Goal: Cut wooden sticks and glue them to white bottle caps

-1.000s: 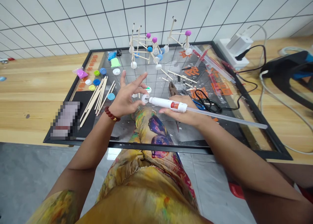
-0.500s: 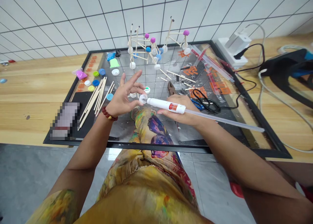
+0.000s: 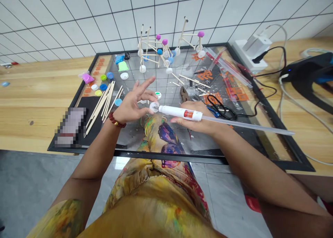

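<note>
1. Nearest, a lap in smooth, brightly patterned cloth (image 3: 171, 146) shows below the black-framed glass panel (image 3: 145, 155), which lies on a wood-grained worktop (image 3: 31, 102).
2. Above the panel's middle, a white pen-shaped glue gun (image 3: 180, 113) lies nearly level, its long axis running left to right. Its narrow metal tip points left; its smooth, round barrel has a red window, and a translucent stick (image 3: 247, 125) extends from the rear, sloping slightly down to the right.
3. The right hand (image 3: 201, 125) has its fingers curled around the barrel.
4. The left hand (image 3: 134, 104) pinches a round white cap (image 3: 154, 107) between thumb and fingers, the others spread. The tip is at the cap; contact is unclear.
5. Left of the hands lie slender, straight wooden sticks (image 3: 106, 98); just beyond the right hand, worn pliers (image 3: 184, 93).
6. Farther back, angular stick structures (image 3: 159, 52) with round caps and purple balls stand before a glossy white tiled wall (image 3: 166, 9).
</note>
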A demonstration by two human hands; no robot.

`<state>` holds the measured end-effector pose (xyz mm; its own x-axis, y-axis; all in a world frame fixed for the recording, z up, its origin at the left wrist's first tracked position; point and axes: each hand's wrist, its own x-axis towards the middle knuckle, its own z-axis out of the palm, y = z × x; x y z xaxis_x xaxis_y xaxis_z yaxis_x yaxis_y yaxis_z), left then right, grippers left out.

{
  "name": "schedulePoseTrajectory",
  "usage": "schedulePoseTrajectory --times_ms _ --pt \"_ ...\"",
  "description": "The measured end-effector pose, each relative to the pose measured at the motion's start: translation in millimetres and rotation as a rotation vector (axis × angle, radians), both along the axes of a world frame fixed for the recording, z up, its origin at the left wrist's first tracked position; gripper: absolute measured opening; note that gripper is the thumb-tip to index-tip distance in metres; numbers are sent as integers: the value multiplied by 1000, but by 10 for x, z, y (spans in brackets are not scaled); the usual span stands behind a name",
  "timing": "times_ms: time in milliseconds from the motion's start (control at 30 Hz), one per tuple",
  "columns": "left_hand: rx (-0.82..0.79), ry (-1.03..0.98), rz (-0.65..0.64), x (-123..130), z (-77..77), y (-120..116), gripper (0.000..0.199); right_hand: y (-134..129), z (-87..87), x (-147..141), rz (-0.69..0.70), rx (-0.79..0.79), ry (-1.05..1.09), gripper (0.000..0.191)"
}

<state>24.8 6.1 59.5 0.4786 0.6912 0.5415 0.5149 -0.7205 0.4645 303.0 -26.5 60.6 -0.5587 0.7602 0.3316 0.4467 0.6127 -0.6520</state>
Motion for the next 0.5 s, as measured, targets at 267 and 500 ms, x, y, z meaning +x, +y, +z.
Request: schedulePoseTrajectory --times_ms 267,500 --pt "214 88 -38 101 9 -32 81 -22 -87 -47 -152 -168 1 58" --pt "46 55 -107 37 -2 12 92 3 -32 -13 -18 63 -9 63"
